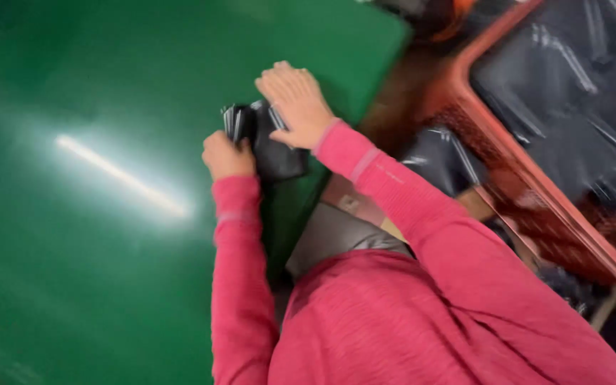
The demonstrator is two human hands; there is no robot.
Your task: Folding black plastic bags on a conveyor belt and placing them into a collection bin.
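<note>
While the view is tilted and blurred, an orange crate (497, 142) shows off the right edge of the green table (108, 214), and it holds dark packs in clear wrapping (572, 93), stacked close together; what kind they are I cannot tell. More such packs (440, 160) lie outside the crate, between it and the table's edge. On the table, near that right edge, rests a black bundle (276, 146). The right hand (295, 103) lies flat on its top with fingers stretched out, pressing down rather than gripping. The left hand (226, 155) is closed against the bundle's near left side, with fingers curled on its end; how firmly it grips I cannot tell. Both pink sleeves (240, 242) reach over the table edge.
</note>
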